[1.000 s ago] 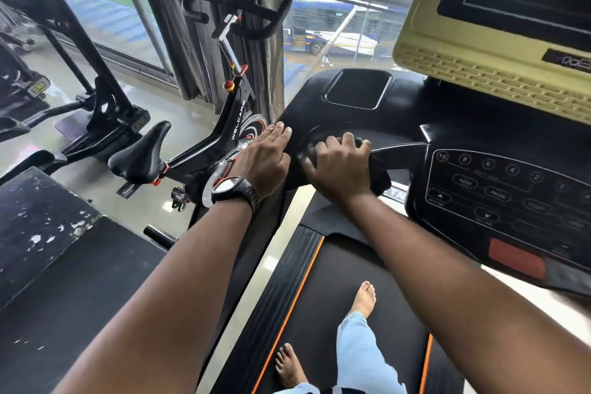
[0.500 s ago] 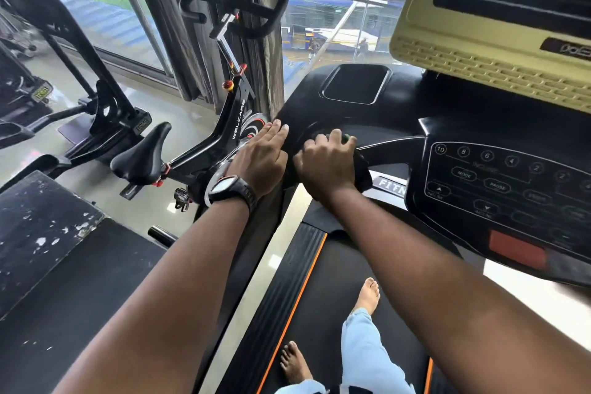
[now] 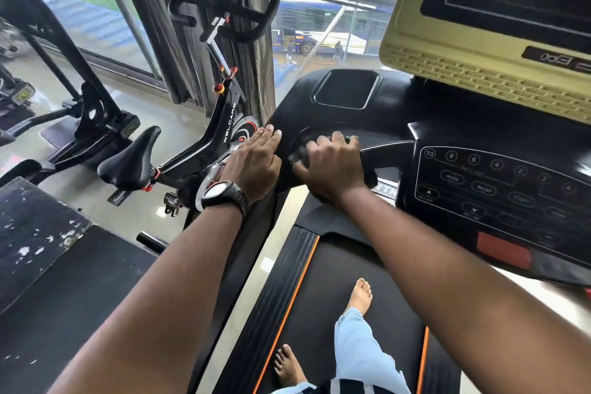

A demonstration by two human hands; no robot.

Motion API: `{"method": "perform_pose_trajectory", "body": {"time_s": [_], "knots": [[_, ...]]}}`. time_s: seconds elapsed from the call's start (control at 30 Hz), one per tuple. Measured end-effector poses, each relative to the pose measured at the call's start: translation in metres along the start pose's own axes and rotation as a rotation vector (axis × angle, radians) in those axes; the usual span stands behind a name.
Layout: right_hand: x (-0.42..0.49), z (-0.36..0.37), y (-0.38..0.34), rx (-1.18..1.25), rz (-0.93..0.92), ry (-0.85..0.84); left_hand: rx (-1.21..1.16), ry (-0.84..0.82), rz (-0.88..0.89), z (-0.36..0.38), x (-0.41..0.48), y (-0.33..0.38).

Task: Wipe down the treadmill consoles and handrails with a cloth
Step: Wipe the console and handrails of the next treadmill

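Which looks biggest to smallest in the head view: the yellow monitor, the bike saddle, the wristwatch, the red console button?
1. Yellow monitor, largest by far, though cut off by the frame.
2. Bike saddle.
3 and 4. Red console button and wristwatch look alike in size, so I won't rank them; the button is blurred.

Daylight pours in through the tall glass windows [image 3: 96,13] across the upper left and upper middle of the frame, leaving the view outside pale and washed out while the black plastic treadmill console [image 3: 479,150] in front of them stays dark and low in contrast. The glossy pale floor [image 3: 179,125] at middle left carries soft white glare. The right hand [image 3: 332,169] at centre is smeared by motion blur, and the wide lens bends straight lines outward towards the frame's edges.
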State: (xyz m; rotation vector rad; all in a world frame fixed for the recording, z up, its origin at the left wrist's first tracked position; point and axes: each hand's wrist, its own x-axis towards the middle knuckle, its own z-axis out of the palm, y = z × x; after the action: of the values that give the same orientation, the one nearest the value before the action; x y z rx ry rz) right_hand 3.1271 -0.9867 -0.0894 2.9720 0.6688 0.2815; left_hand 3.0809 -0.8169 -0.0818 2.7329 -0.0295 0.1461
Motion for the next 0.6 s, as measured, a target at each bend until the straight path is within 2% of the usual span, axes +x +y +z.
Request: {"method": "perform_pose_trajectory", "body": {"time_s": [0.03, 0.1, 0.13, 0.23, 0.27, 0.33, 0.43, 0.47, 0.53, 0.6], "knots": [[0.013, -0.009, 0.001, -0.017, 0.018, -0.101, 0.002, -0.001, 0.001, 0.0, 0.0, 0.0], [0.028, -0.014, 0.006, -0.049, 0.062, -0.197, 0.008, -0.002, 0.0, 0.0, -0.001, 0.0], [0.023, -0.011, 0.007, -0.061, 0.067, -0.177, 0.008, -0.002, 0.002, 0.0, 0.0, 0.001], [-0.01, 0.003, 0.007, -0.031, 0.049, 0.052, 0.005, 0.003, -0.003, 0.001, 0.0, -0.001], [-0.016, 0.005, 0.007, -0.039, 0.027, 0.063, 0.005, 0.006, -0.004, 0.001, 0.001, -0.001], [0.002, -0.007, 0.014, -0.028, 0.011, -0.066, 0.011, 0.008, -0.002, 0.001, 0.0, -0.001], [0.036, -0.023, 0.029, -0.032, 0.136, -0.278, 0.018, 0.013, 0.005, 0.002, 0.0, -0.002], [0.035, -0.019, 0.032, -0.04, 0.141, -0.252, 0.015, 0.013, 0.006, 0.002, 0.0, -0.002], [0.012, -0.009, 0.034, -0.095, 0.117, -0.061, 0.007, 0.014, 0.005, 0.002, 0.001, -0.002], [-0.012, -0.001, 0.033, -0.066, 0.069, 0.057, 0.005, 0.019, -0.003, 0.004, 0.002, -0.003]]}}
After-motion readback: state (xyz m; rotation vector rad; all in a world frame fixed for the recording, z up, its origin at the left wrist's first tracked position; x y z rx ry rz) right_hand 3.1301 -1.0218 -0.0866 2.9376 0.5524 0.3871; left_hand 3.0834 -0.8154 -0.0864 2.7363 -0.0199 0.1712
